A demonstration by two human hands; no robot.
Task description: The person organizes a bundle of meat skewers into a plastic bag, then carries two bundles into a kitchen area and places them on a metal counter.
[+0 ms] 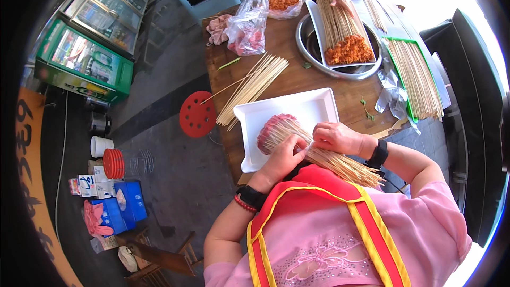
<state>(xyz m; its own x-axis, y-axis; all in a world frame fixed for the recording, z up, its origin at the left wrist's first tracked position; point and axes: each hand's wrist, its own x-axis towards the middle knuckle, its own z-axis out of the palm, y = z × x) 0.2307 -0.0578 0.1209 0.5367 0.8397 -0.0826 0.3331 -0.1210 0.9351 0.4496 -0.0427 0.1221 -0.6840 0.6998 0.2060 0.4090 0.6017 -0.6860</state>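
A thick bundle of wooden skewers [346, 165] with raw red meat [271, 131] on its far ends lies over a white rectangular tray [287, 103], its bare ends sticking out past the tray towards my chest. Clear plastic film appears wrapped round the bundle near the meat. My left hand [285, 157] pinches something thin and clear at the bundle, thumb and forefinger together. On the other side my right hand [336, 137] has its fingers curled at the same spot, close to my left fingertips. What exactly the fingertips grip is too small to tell.
Loose skewers [253, 87] lie left of the tray. Beyond are plastic bags of meat [247, 28] and a steel basin [338, 73] bearing a tray of orange-coated skewers [348, 50]. A co-worker's hand [340, 0] rests there. A green tray of skewers [414, 75] stands right; a red stool [197, 113] stands left.
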